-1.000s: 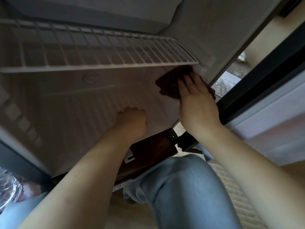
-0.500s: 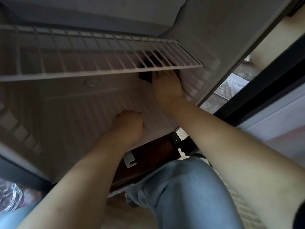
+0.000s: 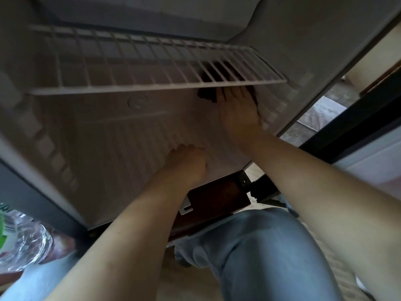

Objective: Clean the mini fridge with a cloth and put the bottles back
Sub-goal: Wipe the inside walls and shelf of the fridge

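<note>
Pressing down with the right hand (image 3: pixel 236 111), flat and open, straight fingers laid on the dark brown cloth (image 3: pixel 206 95) rather than curled round it; pinning that cloth to the back right corner of the fridge floor (image 3: pixel 108 148), just under the front rail of the wire shelf (image 3: pixel 152 84); catching more of it as a dark patch through the shelf bars; losing the fingertips under that rail, so can't tell how far in they reach.

Looks soft, limp and very light; bunches under the palm; probably drags well enough on the ribbed plastic, yet could slide out from under a flat hand on a quick stroke; better driven from the middle with the whole palm, or pinched at a bunched edge for the crease against the right wall (image 3: pixel 303 51).

Propping on the left hand (image 3: pixel 186 164) nearer the front lip; knuckles down on the ribs, fingers curled under, nothing visible inside them.

Glancing outward now: spotting a clear plastic bottle (image 3: pixel 26 242) with a green label at the lower left, outside the fridge and only partly in frame; likely light, thin-walled, slick, easy to crush; best wrapped round the body, not nipped at the cap.

Kneeling close, jeans knee (image 3: pixel 260 246) just below the opening.
</note>
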Demonstrator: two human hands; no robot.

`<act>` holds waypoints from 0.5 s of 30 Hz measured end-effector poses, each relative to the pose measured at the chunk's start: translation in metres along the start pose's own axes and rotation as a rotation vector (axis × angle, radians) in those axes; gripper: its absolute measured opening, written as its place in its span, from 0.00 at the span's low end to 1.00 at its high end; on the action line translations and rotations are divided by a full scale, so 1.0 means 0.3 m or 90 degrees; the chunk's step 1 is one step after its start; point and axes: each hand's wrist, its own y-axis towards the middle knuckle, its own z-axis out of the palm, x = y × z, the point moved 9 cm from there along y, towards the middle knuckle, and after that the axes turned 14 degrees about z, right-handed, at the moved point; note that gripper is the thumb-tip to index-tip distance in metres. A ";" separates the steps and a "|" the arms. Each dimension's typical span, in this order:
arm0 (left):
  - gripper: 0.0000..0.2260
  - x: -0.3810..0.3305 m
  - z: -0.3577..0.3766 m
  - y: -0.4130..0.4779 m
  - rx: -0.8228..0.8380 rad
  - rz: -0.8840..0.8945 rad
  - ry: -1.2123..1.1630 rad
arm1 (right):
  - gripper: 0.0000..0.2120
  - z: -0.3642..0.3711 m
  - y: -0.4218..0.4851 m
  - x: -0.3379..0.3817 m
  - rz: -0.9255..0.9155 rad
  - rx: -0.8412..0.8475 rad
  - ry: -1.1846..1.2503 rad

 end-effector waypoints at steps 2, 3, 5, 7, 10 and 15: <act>0.17 0.023 -0.006 0.002 0.003 -0.012 0.008 | 0.21 0.080 0.048 0.064 -0.024 0.077 -0.011; 0.17 0.036 -0.008 0.002 0.007 -0.019 0.010 | 0.22 0.127 0.045 0.094 -0.041 0.104 -0.020; 0.17 0.058 -0.011 0.000 0.017 -0.029 0.016 | 0.24 0.221 0.000 0.131 -0.060 0.159 -0.067; 0.17 0.073 -0.010 -0.002 0.025 -0.030 0.019 | 0.25 0.281 -0.062 0.150 -0.062 0.195 -0.078; 0.17 0.076 -0.004 -0.009 0.027 -0.030 0.015 | 0.24 0.280 -0.128 0.127 -0.017 0.221 -0.021; 0.17 0.077 -0.004 -0.038 0.045 -0.031 0.016 | 0.23 0.214 -0.318 0.022 -0.013 0.250 -0.027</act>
